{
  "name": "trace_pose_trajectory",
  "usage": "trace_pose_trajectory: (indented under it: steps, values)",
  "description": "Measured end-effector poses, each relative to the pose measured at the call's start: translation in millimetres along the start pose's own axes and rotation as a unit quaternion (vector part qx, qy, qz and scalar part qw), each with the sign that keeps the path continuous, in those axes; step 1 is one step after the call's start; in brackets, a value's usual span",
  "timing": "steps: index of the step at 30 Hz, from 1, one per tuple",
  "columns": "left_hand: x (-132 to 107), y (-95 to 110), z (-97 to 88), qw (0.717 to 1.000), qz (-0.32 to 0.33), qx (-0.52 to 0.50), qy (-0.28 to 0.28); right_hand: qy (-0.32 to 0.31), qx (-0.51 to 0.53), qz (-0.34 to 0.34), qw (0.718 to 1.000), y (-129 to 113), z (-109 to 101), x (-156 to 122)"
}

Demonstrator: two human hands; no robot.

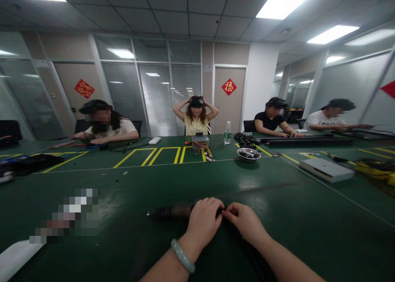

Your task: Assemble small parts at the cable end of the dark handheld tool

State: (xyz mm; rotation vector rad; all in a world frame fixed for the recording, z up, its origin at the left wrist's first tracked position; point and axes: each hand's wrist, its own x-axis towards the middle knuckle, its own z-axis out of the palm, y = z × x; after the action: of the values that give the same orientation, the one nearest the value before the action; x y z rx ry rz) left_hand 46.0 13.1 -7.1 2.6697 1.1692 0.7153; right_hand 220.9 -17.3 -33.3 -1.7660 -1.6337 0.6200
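Dark cylindrical tool point(168, 212), one, lies on its side on the green table point(277, 216) just in front of the wearer, long axis left-right, its right end hidden under the hands. Two hands in view, both at that right end. Left hand point(203, 221) is curled over the tool, fingers closed down on it, and one pale green bracelet point(183, 256) sits on its wrist. Right hand point(245, 221) has bent fingers, fingertips pinched and touching the left hand's fingers; what they pinch is hidden. One white sheet point(15, 257) lies at the near left corner. Four other people sit along the far side: one at the left leaning on the table, one in the middle point(196, 119) in a yellow top with both hands raised to a headset, two at the right over long black rails point(308, 141). Mid-table there is one water bottle point(227, 132), one metal bowl point(248, 153) with dark bits inside, one pile of black parts point(245, 139), one small box with coloured wires point(201, 142), one white remote point(154, 140) and one flat grey box point(326, 169) to the right. Yellow lines mark the table top. Three red diamond signs: two on the far wall point(228, 87), one at the right edge.
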Motion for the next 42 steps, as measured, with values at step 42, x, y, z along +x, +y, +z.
trace_pose_trajectory:
  steps: [42]
  values:
    - [-1.8,3.4,-6.0,1.0,0.001,-0.015,-0.002,0.007,-0.013,0.021,1.0,-6.8,-3.8,-2.2]
